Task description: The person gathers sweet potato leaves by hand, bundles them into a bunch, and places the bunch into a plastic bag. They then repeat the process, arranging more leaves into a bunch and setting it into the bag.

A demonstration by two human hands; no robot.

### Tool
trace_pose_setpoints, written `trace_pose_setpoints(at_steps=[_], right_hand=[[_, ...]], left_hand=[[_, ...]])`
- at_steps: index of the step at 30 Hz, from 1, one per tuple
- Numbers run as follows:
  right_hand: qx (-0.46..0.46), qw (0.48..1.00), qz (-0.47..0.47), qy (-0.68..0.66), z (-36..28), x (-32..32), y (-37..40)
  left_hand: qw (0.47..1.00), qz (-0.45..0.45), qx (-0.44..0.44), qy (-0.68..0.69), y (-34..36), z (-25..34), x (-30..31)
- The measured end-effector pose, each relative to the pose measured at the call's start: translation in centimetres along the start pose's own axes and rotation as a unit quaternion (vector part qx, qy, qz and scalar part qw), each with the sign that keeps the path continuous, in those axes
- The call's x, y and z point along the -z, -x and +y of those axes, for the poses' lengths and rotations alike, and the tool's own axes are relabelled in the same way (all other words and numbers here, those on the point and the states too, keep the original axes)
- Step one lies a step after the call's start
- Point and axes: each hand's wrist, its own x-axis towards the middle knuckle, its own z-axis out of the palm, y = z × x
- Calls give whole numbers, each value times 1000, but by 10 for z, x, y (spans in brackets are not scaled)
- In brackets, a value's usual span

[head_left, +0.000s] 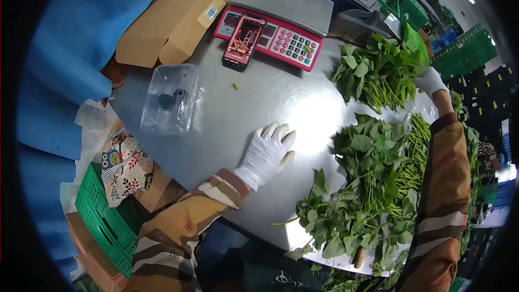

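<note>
My left hand [266,154], in a white glove, lies on the metal table [216,116] with its fingers stretched out and holds nothing. Out at the upper right, my right hand [431,82], also gloved, is curled at the side of a bunch of leafy greens [381,73]. Its fingertips are partly hidden by the leaves. Nearer to me lies a larger heap of leafy greens [373,167] with long green stems. At that heap's lower edge the brown handle [359,258] of some tool sticks out; the rest is covered.
A red scale [294,46] with a phone [243,42] leaning on it stands at the back. To the left are a clear plastic tray [170,99] with dark pieces, a cardboard box [173,19] and, lower, a green crate [102,224]. A blue-clothed person [70,75] stands at far left.
</note>
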Motion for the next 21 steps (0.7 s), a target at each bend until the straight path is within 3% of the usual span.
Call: trace_pose_setpoints(at_steps=[7, 11, 19, 20, 21], right_hand=[[129, 982, 85, 112, -61, 74, 110], [117, 990, 59, 57, -91, 105, 186], [220, 966, 57, 125, -118, 88, 348], [177, 980, 11, 89, -118, 78, 367], [217, 975, 27, 45, -100, 57, 382]], left_hand=[[999, 34, -4, -12, 6, 1, -5], [998, 52, -19, -15, 9, 0, -8], [995, 76, -35, -51, 15, -2, -16], [995, 73, -33, -51, 15, -2, -16], [996, 70, -32, -50, 14, -3, -16]])
